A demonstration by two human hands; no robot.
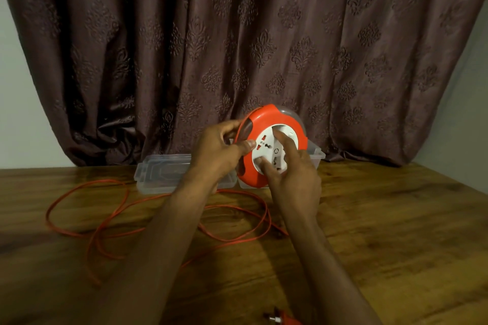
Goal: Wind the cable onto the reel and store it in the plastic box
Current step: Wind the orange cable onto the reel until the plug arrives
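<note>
An orange cable reel (274, 120) with a white socket face is held up above the table, tilted toward me. My left hand (220, 150) grips its left rim, thumb on the white face, with the orange cable passing through its fingers. My right hand (290, 169) rests its fingers on the white socket disc. Loose loops of orange cable (105, 219) lie spread on the wooden table. The orange plug (280, 319) lies at the bottom edge. A clear plastic box (318, 154) stands behind the reel, mostly hidden.
A clear plastic lid (161, 171) lies flat to the left of the box. The wooden table (396, 219) runs back to a brown patterned curtain (237, 34). Cable loops cover the table's left and middle.
</note>
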